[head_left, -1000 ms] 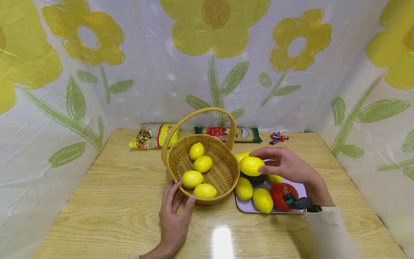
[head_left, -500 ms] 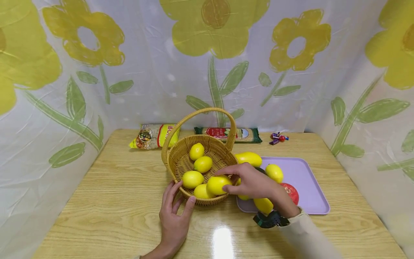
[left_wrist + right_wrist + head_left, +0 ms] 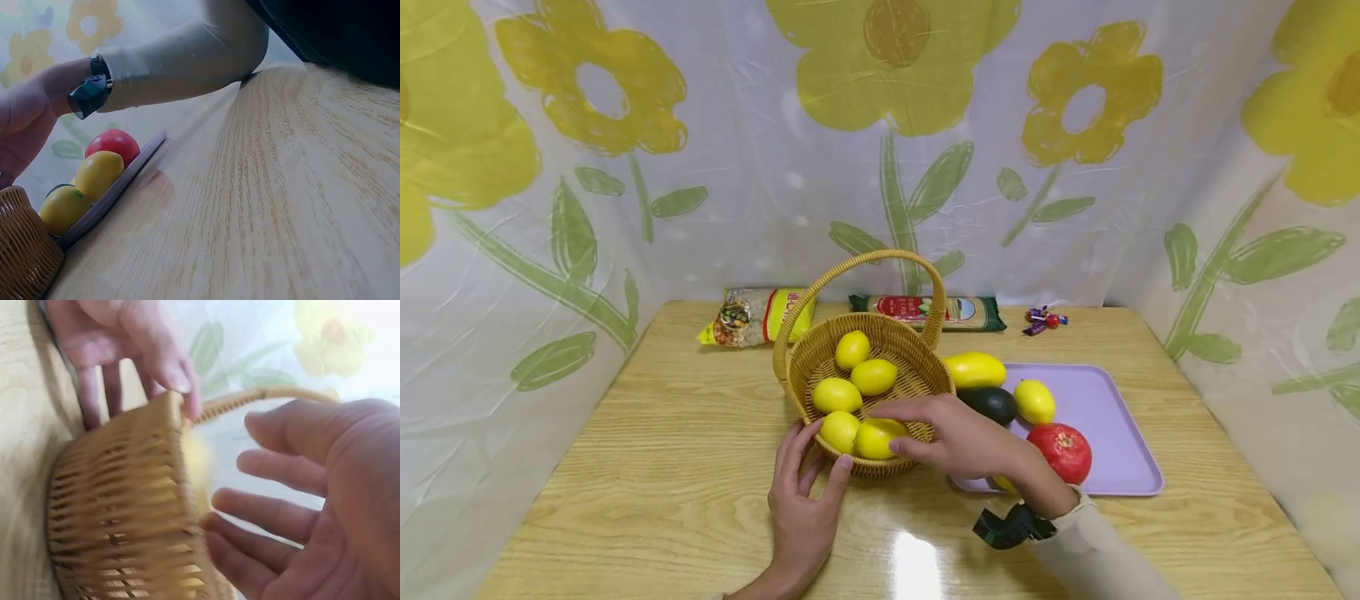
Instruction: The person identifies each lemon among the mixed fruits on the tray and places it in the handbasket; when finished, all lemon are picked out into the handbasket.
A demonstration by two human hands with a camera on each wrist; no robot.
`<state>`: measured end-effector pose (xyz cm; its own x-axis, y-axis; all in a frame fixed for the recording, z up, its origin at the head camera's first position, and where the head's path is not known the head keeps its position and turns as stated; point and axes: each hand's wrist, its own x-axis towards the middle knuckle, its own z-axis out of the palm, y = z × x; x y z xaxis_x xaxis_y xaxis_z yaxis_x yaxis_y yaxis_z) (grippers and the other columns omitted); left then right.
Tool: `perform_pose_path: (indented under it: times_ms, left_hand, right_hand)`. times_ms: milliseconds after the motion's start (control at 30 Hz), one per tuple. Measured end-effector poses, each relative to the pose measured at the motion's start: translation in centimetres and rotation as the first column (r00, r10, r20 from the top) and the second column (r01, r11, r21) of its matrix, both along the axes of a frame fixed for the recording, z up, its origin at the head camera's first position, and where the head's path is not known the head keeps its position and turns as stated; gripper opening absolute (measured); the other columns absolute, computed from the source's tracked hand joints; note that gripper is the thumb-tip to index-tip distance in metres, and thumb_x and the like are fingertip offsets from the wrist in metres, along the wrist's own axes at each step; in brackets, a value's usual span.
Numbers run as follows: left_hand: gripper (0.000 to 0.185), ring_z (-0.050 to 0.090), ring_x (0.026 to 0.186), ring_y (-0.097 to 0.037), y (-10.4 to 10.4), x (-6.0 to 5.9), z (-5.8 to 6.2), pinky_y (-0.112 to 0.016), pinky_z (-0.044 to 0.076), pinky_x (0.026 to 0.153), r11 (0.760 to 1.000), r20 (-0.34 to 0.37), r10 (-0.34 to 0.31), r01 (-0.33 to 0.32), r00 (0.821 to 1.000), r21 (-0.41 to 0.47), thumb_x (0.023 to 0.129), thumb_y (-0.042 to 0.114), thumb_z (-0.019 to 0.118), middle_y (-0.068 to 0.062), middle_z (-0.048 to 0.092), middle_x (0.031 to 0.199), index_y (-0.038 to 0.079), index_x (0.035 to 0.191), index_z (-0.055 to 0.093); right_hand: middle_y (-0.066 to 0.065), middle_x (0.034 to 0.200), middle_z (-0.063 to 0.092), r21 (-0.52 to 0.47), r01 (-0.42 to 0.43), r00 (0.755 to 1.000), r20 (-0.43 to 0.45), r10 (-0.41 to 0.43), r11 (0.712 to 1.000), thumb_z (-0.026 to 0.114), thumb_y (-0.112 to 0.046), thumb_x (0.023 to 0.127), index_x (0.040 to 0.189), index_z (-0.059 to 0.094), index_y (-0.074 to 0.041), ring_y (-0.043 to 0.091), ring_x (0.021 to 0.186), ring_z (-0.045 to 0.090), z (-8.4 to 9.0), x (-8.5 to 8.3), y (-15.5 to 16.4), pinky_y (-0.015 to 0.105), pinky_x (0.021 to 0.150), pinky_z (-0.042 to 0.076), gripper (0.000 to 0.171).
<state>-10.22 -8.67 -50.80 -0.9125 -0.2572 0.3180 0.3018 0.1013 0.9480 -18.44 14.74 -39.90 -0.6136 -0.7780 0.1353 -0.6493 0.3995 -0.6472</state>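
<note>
A wicker basket (image 3: 917, 350) with an arched handle stands mid-table, and several lemons (image 3: 874, 377) lie inside. My left hand (image 3: 805, 517) holds its front-left rim, fingers and thumb spread round the side. My right hand (image 3: 966, 437) hovers over the basket's front right, close to the frontmost lemon (image 3: 877, 439). In the right wrist view, the right hand's fingers (image 3: 269, 512) are loosely extended and apart, with nothing visible between them. A blurred bit of yellow shows behind the basket rim there. The right hand and forearm partly cover the tray's near-left fruit in the head view.
Right of the basket lies a lilac tray (image 3: 1116, 433) bearing a red pomegranate (image 3: 1060, 452), a lemon (image 3: 1034, 402), a dark green fruit (image 3: 988, 405) and a longer yellow fruit (image 3: 976, 369). Behind are a yellow-ended food bag (image 3: 752, 317), a green-red packet (image 3: 958, 312) and small wrapped candies (image 3: 1043, 320).
My right hand has carried a lemon from the tray leftward into the basket, and its fingers have loosened from it. Lemons inside have shifted. My left hand stays on the rim.
</note>
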Motion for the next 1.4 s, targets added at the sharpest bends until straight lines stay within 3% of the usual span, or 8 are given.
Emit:
perform_pose_path:
  times_ms: [200,333,467,600,667,767,933,1400]
  left_hand:
    - [0.056,0.044,0.154,-0.042,0.1,0.0,0.1,-0.023,0.052,0.118,1.0,-0.003,0.003,-0.003,1.0,-0.005,0.102,0.008,0.079,-0.021,0.034,0.172,0.006,0.154,0.058]
    - [0.056,0.044,0.154,-0.042,0.1,0.0,0.1,-0.025,0.052,0.118,1.0,0.008,0.008,-0.007,1.0,-0.01,0.102,0.009,0.079,-0.019,0.035,0.172,0.007,0.153,0.058]
    - [0.056,0.044,0.155,-0.039,0.0,0.1,0.2,-0.028,0.052,0.118,1.0,0.022,0.013,-0.013,1.0,-0.011,0.101,0.011,0.08,-0.019,0.035,0.173,0.009,0.153,0.059]
    - [0.057,0.045,0.155,-0.039,-0.1,-0.1,0.2,-0.028,0.052,0.119,1.0,0.017,0.009,-0.008,1.0,-0.019,0.101,0.01,0.08,-0.021,0.036,0.172,0.007,0.154,0.058]
    - [0.058,0.045,0.155,-0.038,-0.1,-0.1,0.2,-0.028,0.052,0.119,1.0,0.019,0.006,-0.006,1.0,-0.019,0.101,0.011,0.081,-0.021,0.036,0.172,0.007,0.154,0.058]
    - [0.058,0.045,0.154,-0.037,-0.1,0.0,0.2,-0.025,0.052,0.118,1.0,0.025,0.007,-0.007,1.0,-0.009,0.101,0.01,0.081,-0.021,0.036,0.172,0.007,0.153,0.058]
    - [0.057,0.046,0.153,-0.036,0.1,0.1,0.2,-0.024,0.053,0.117,1.0,0.02,0.008,-0.008,1.0,0.003,0.1,0.009,0.082,-0.021,0.037,0.171,0.007,0.153,0.059]
    - [0.057,0.045,0.154,-0.037,0.0,0.2,0.3,-0.024,0.053,0.117,1.0,0.021,0.005,-0.005,1.0,-0.006,0.101,0.01,0.081,-0.022,0.036,0.172,0.007,0.153,0.058]
  right_hand:
    - [-0.001,0.15,0.07,-0.097,0.123,0.991,0.069,-0.117,0.988,0.07,-0.026,0.11,0.151,0.068,-0.019,0.019,0.137,0.067,0.9,-0.3,3.1,0.052,0.114,0.059,0.042]
    - [0.004,0.145,0.073,-0.136,0.287,0.954,0.128,-0.271,0.948,0.074,-0.021,0.107,0.145,0.072,-0.019,0.029,0.132,0.071,0.8,-0.6,7.0,0.059,0.114,0.057,0.038]
    - [0.009,0.141,0.075,-0.13,0.422,0.907,0.065,-0.417,0.897,0.076,-0.021,0.106,0.142,0.074,-0.014,0.027,0.132,0.071,0.2,-0.9,11.9,0.039,0.114,0.059,0.037]
    - [0.015,0.137,0.076,-0.164,0.521,0.85,0.008,-0.527,0.837,0.079,-0.015,0.103,0.141,0.074,-0.007,0.004,0.123,0.071,-1.1,-1.1,16.3,0.011,0.105,0.055,0.038]
    - [0.017,0.136,0.076,-0.165,0.568,0.82,0.024,-0.572,0.806,0.08,-0.014,0.102,0.141,0.073,-0.006,-0.002,0.119,0.07,-1.9,-1.1,18.0,0.007,0.1,0.054,0.041]
    - [0.02,0.137,0.075,-0.124,0.607,0.795,0.069,-0.603,0.785,0.081,-0.016,0.101,0.144,0.071,-0.005,0.011,0.12,0.074,-3.0,-1.1,19.5,0.008,0.095,0.056,0.045]
    - [0.021,0.142,0.071,-0.081,0.564,0.823,0.132,-0.552,0.821,0.083,-0.02,0.101,0.145,0.069,-0.003,0.041,0.123,0.074,-4.3,-1.8,20.0,0.018,0.094,0.064,0.049]
    - [0.019,0.147,0.069,-0.014,0.483,0.866,0.156,-0.475,0.876,0.085,-0.018,0.098,0.147,0.069,-0.008,0.043,0.127,0.072,-5.1,-3.3,19.5,0.043,0.1,0.067,0.053]
